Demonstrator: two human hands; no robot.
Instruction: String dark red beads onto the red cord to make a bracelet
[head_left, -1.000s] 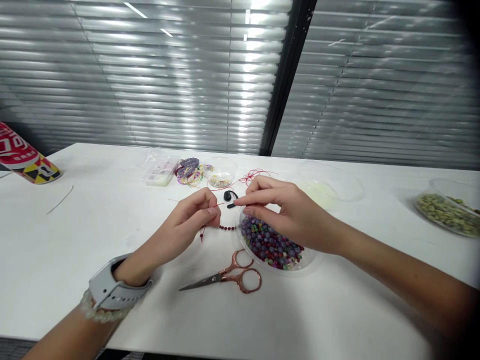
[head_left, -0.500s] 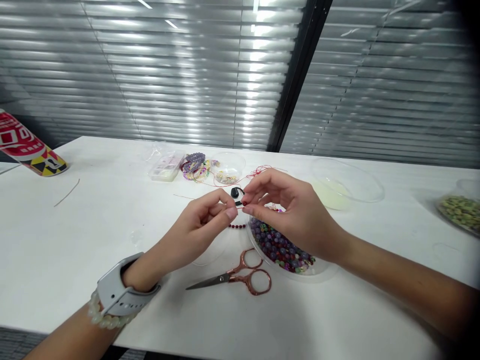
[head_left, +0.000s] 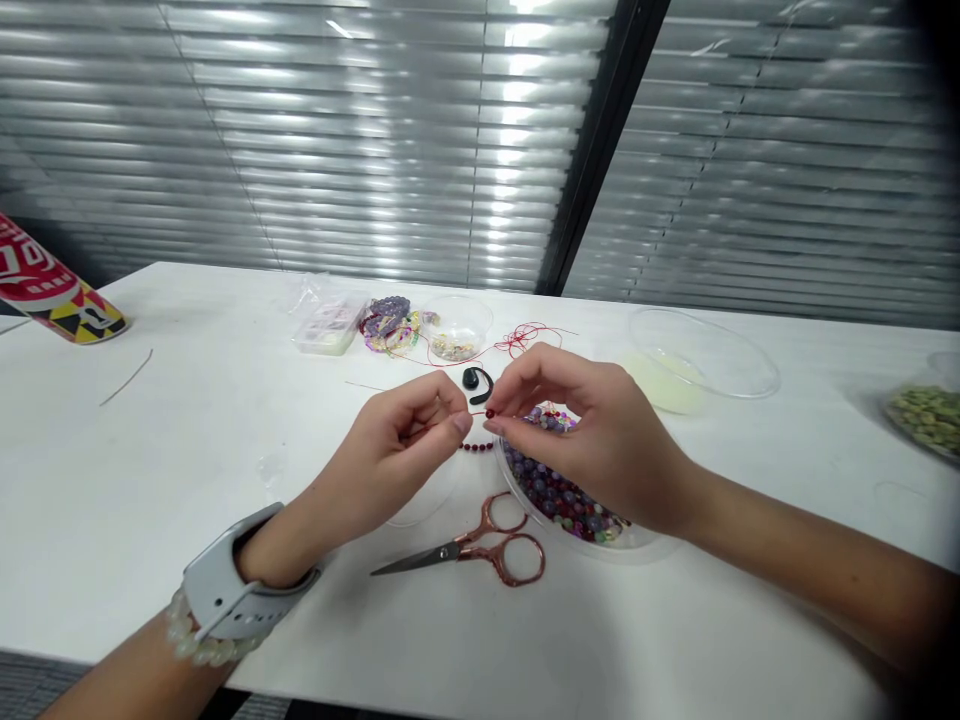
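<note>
The left hand (head_left: 394, 445) is closed in a pinch, thumb and forefinger gripping a thin red thread (head_left: 475, 413) just above the white table (head_left: 187, 450). The right hand (head_left: 592, 430) is also closed in a pinch, its fingertips holding a small, round, glossy dark red bead (head_left: 490, 413) at the end of that thread; the two hands' fingertips are nearly touching. Just below them a short strand of beads (head_left: 477, 446) of the same dark red lies in a row on the table. Under the right hand, a shallow clear dish (head_left: 654, 545) holds a heap of mixed purple, red and green beads. Near it on the left lie rose-gold scissors (head_left: 480, 548), blades closed and pointing left. Just beyond the fingertips sits a small black hook-shaped piece (head_left: 477, 381); farther off are a loose tangle of red cord (head_left: 527, 338), a small clear cup (head_left: 456, 330) and a pile of bracelets (head_left: 386, 325). A grey watch (head_left: 225, 590) circles the left wrist.
</note>
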